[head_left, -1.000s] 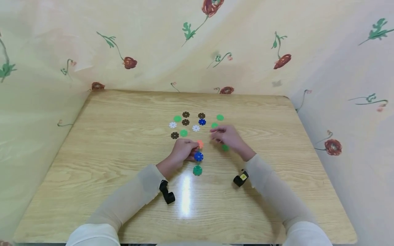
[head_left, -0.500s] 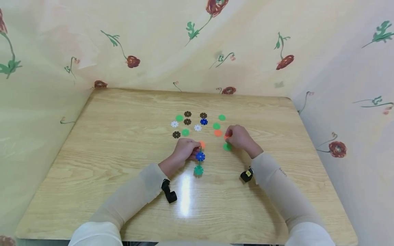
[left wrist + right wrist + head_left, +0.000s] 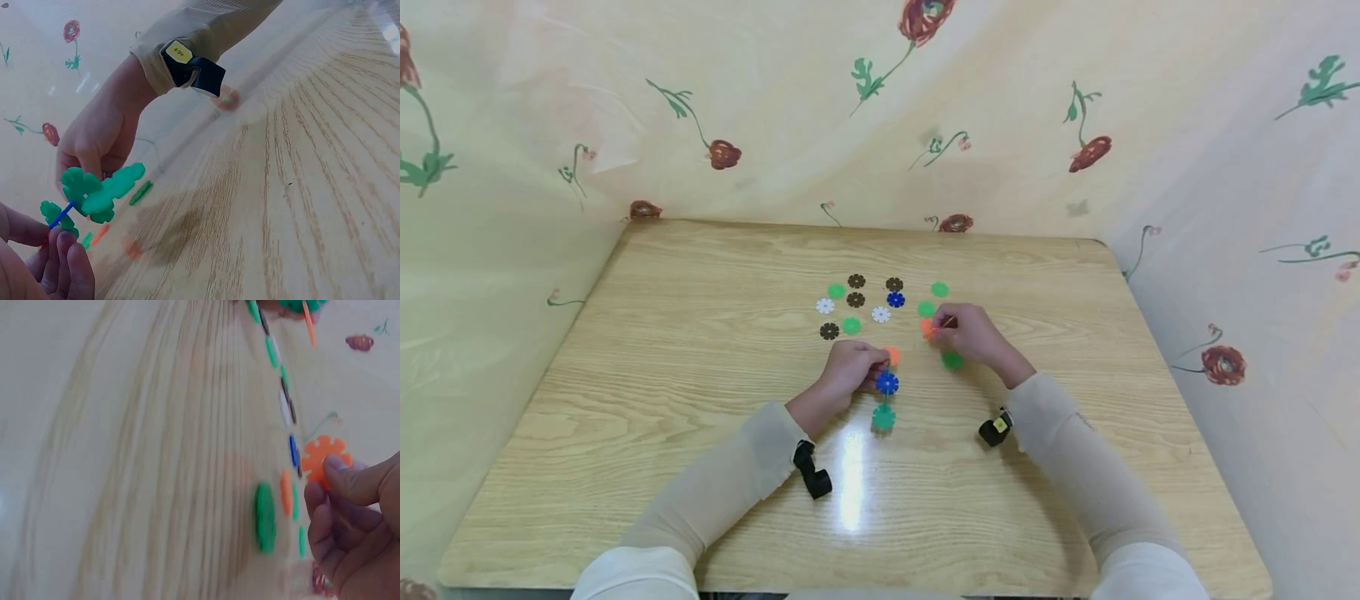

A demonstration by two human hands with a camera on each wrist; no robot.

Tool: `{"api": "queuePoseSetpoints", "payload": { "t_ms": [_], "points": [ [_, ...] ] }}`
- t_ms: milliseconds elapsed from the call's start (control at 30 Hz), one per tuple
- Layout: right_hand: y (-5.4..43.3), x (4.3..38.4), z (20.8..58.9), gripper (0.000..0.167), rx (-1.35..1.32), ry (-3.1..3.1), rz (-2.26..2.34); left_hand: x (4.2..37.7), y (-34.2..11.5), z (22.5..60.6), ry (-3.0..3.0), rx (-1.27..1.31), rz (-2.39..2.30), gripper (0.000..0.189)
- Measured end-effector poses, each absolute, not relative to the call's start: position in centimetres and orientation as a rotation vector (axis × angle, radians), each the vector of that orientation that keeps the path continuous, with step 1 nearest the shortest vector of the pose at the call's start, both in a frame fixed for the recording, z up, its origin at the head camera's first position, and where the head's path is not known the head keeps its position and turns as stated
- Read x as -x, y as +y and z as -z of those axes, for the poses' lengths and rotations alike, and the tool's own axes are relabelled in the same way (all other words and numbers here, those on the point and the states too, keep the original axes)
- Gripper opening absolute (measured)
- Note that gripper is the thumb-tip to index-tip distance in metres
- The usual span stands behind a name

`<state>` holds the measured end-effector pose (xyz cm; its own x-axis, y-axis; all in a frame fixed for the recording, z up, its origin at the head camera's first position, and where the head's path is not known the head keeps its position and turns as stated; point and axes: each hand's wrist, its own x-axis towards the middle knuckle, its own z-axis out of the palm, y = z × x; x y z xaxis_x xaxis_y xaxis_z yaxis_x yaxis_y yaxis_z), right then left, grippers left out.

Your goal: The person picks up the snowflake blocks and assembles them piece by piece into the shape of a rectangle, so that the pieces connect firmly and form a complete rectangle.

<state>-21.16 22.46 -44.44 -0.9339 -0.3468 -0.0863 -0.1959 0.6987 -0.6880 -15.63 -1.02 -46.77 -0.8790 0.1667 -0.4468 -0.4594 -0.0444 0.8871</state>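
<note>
My left hand grips the orange end of a chain of slotted plastic discs, with a blue disc and a green disc hanging toward me. In the left wrist view, green discs of the chain stick up above the fingertips, joined by an edge-on blue disc. To the right, my right hand pinches a loose orange slotted disc between thumb and fingers, raised off the table. Another orange disc lies on the table beside that hand, and a green disc lies under it.
Beyond the hands, several loose discs lie flat on the wooden table: brown discs, white discs, green discs and a dark blue disc. A flower-patterned sheet rises behind the table.
My right hand moved right, picked up an orange disc near the green one, and has now shifted slightly back left with it. The left hand keeps its grip on the chain, nearly still.
</note>
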Motion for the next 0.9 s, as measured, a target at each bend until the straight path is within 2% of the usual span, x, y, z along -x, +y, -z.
{"api": "queuePoseSetpoints", "payload": {
  "t_ms": [367, 767, 900],
  "points": [
    [18.8, 21.4, 44.6, 0.011, 0.634, 2.623, 1.111, 15.8, -0.8, 46.4, 1.826, 0.351, -1.943, 0.01],
    [17.3, 21.7, 44.4, 0.023, 1.181, 2.588, 0.999, 15.6, -0.9, 46.5, 1.912, 0.299, -1.947, 0.011],
    [17.3, 21.8, 44.1, 0.024, 1.284, 2.604, 0.945, 15.5, -0.9, 46.5, 1.944, 0.281, -1.951, 0.012]
  ]
}}
